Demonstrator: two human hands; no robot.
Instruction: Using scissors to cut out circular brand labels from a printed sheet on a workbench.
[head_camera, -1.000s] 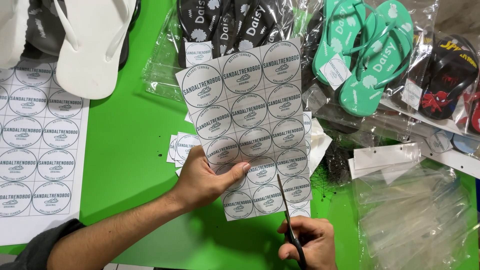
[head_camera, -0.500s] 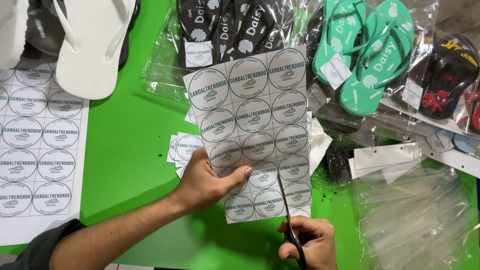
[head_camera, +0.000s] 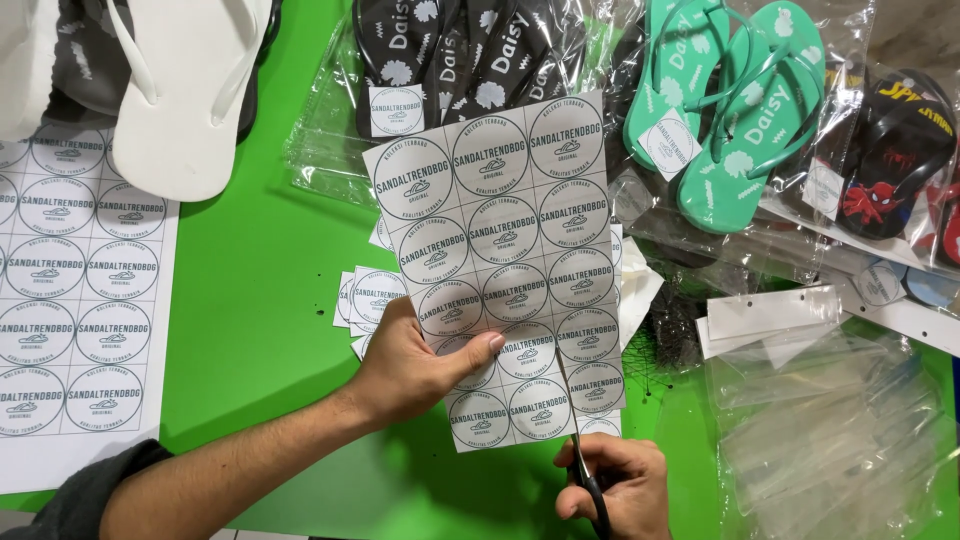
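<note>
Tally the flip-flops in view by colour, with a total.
White flip-flops: 1 fully seen, another cut off at the left edge
Black flip-flops: 3
Teal flip-flops: 2
Black cartoon-print flip-flops: 1
Total: 7 clearly seen

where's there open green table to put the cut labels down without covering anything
Bare green table lies between the uncut sheet at the left edge and the held label sheet, below the white sandal. Right of the scissors, clear bags and packed sandals crowd everything.
</note>
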